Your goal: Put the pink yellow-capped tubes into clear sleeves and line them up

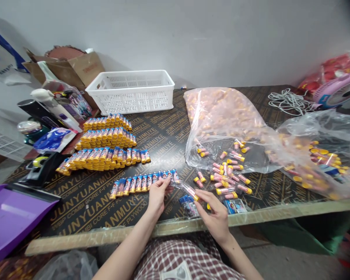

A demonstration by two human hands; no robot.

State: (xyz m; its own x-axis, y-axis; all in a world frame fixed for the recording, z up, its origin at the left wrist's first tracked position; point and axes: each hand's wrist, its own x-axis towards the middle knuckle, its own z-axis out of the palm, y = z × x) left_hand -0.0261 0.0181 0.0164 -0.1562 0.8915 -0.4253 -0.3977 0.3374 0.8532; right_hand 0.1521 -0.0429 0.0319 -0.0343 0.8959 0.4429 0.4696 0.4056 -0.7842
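My right hand point(214, 212) pinches a clear tube point(189, 190) with pink contents and a yellow cap, near the table's front edge. The fingers of my left hand point(160, 192) are pressed together at the tube's far end, by the right end of a row of blue-labelled tubes point(138, 182); what they grip is too small to make out. Loose pink tubes with yellow caps point(226, 171) lie scattered beyond my right hand. Blue printed wrappers point(189, 205) lie between my hands, and more wrappers point(235, 206) are right of my right hand.
Stacked labelled tubes point(102, 155) stand at the left, before a white basket point(134, 97). A large clear bag point(221, 112) of tubes lies behind the loose ones, another bag point(323, 155) at the right. A purple dustpan point(14, 217), tape dispenser point(42, 167) and pink fan point(341, 87) flank them.
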